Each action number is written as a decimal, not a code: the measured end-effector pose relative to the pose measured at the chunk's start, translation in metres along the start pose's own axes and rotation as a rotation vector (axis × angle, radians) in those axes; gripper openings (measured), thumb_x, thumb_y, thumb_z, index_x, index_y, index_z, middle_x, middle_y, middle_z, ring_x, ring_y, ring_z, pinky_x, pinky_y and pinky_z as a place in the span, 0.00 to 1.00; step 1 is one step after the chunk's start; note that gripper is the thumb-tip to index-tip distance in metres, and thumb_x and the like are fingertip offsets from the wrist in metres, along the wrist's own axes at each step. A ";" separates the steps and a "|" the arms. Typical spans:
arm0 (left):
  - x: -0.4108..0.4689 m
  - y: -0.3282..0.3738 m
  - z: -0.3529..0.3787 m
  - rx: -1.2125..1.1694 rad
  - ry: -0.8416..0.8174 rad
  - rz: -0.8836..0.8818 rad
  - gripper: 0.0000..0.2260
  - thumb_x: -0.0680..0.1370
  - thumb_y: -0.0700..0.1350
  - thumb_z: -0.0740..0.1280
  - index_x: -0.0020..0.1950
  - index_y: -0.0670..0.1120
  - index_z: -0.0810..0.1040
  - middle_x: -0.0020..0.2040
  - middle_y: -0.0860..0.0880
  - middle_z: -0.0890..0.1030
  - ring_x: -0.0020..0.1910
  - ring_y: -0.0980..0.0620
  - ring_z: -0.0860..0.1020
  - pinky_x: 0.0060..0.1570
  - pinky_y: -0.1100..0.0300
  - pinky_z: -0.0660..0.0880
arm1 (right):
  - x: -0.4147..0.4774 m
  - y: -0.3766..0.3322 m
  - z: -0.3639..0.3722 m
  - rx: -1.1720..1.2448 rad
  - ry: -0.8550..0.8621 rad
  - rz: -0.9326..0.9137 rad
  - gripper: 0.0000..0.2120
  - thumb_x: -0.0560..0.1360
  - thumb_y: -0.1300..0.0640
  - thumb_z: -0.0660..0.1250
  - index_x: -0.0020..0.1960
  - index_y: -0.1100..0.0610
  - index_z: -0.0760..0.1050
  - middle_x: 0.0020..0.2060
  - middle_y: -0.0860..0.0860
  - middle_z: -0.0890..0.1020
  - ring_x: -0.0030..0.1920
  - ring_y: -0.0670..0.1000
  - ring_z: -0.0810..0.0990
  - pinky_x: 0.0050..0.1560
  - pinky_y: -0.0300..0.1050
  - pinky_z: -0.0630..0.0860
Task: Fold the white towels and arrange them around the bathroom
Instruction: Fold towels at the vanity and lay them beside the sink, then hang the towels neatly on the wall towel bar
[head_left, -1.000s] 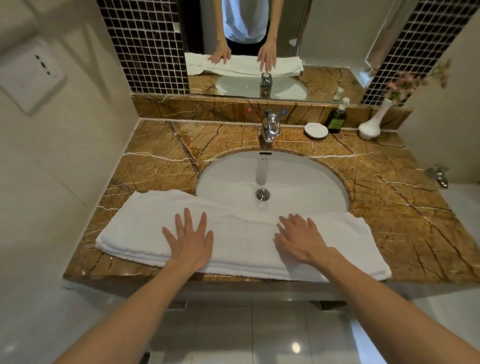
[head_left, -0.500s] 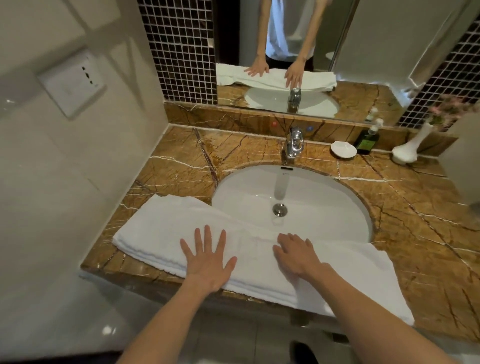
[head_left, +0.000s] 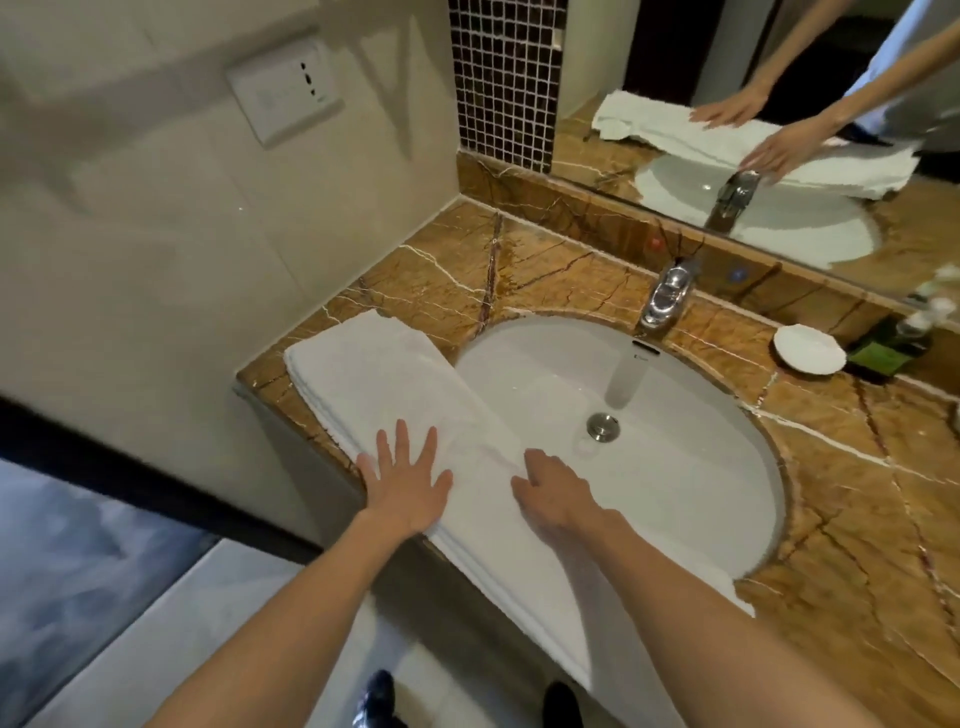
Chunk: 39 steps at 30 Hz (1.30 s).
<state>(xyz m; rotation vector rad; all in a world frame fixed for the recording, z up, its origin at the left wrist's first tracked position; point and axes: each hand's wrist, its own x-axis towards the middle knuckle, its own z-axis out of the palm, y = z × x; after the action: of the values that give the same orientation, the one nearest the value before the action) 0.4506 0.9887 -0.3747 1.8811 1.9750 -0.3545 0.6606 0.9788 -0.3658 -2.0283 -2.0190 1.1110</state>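
We see a white towel (head_left: 395, 384) folded into a long strip. It lies along the front edge of the brown marble surface (head_left: 857, 519), running from the middle left of the frame down toward the lower right. Its far edge laps over the front rim of the white sink (head_left: 675, 441), and its stacked layers show along the near edge.

The left hand (head_left: 405, 483) lies flat on the towel just below the centre of the frame. Its fingers (head_left: 402, 441) are straight and spread wide, holding nothing, and the heel of the hand sits at the towel's near edge. The right hand (head_left: 556, 493) rests on the towel just beside it, to the right, where the cloth meets the sink. Its fingers (head_left: 535, 462) are close together, loosely bent and palm-down; they grasp nothing that we can make out.

Behind the sink a chrome tap (head_left: 667, 301) stands in the upper right part of the frame, with the drain (head_left: 602, 427) below it in the bowl. At the right edge a small white dish (head_left: 809, 348) sits just beside a dark bottle (head_left: 888, 348), which is blurred. The mirror (head_left: 587, 62) at the upper right reflects the towel and both hands. A white wall plate (head_left: 284, 98) is fixed at the upper left, near a strip of dark mosaic tiles (head_left: 501, 78).
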 end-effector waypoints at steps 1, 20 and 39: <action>-0.008 0.008 0.000 -0.102 -0.001 -0.049 0.28 0.81 0.60 0.46 0.77 0.54 0.39 0.76 0.42 0.33 0.74 0.38 0.33 0.70 0.39 0.37 | 0.000 0.003 -0.004 0.009 -0.008 -0.021 0.08 0.78 0.49 0.54 0.50 0.54 0.63 0.50 0.55 0.74 0.53 0.58 0.74 0.57 0.54 0.69; -0.049 0.060 -0.012 -1.123 0.302 -0.726 0.15 0.78 0.42 0.64 0.62 0.35 0.72 0.62 0.38 0.74 0.55 0.40 0.76 0.49 0.57 0.73 | 0.029 0.004 -0.020 0.202 -0.124 0.009 0.07 0.69 0.49 0.59 0.39 0.52 0.68 0.39 0.47 0.76 0.41 0.51 0.75 0.43 0.46 0.71; -0.039 0.065 -0.033 -1.968 0.143 -0.545 0.16 0.75 0.38 0.64 0.63 0.42 0.71 0.54 0.41 0.80 0.51 0.41 0.79 0.51 0.49 0.78 | 0.047 -0.009 -0.027 0.253 -0.153 0.027 0.25 0.77 0.48 0.62 0.71 0.56 0.66 0.64 0.56 0.76 0.61 0.56 0.75 0.61 0.44 0.69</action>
<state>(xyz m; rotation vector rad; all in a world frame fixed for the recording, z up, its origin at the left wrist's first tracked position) 0.5126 0.9724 -0.3229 0.0860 1.4820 1.1874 0.6612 1.0341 -0.3613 -1.9022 -1.8062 1.4840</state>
